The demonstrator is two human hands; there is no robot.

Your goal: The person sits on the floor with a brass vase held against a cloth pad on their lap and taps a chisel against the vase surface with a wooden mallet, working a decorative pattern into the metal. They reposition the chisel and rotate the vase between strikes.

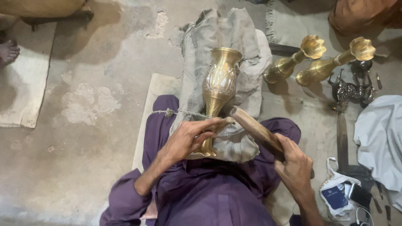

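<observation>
On the lap cloth, one brass vase under left fingers, right fingers clamped on one wooden mallet; two vases beside.

Vase foot behind left hand; chisel tip hidden.

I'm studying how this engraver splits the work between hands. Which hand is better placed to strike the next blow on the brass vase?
The right hand, probably: it grips the wooden mallet, head poised near the tool. The left hand is busy pinching the small tool against the brass vase lying on the grey cloth.
</observation>
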